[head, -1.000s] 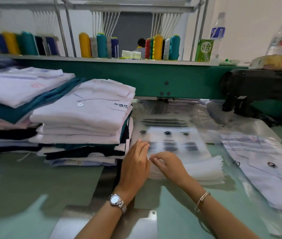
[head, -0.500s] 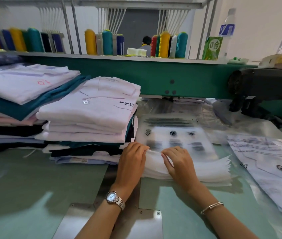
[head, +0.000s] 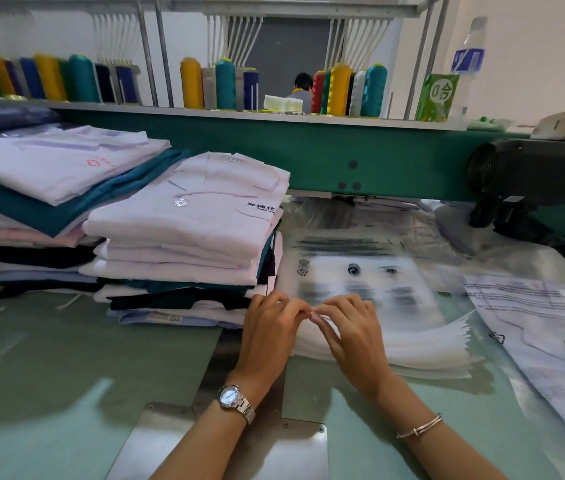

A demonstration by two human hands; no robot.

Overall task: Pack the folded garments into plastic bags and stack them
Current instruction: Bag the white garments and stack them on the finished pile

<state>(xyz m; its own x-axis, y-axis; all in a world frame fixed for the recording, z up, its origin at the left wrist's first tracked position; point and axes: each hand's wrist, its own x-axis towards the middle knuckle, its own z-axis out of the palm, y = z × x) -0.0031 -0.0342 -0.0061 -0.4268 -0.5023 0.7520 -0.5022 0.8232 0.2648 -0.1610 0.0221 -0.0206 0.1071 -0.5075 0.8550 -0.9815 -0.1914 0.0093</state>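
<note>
Bag-opening is judged underway: the top plastic bag is pinched at its near edge by left hand and right hand, and its layers must next be parted.

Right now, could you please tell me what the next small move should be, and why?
Probably peel the top bag off the bag stack: the left hand and right hand appear to pinch its near edge, fingertips meeting, and it is not yet lifted free, with folded garments waiting beside.
</note>
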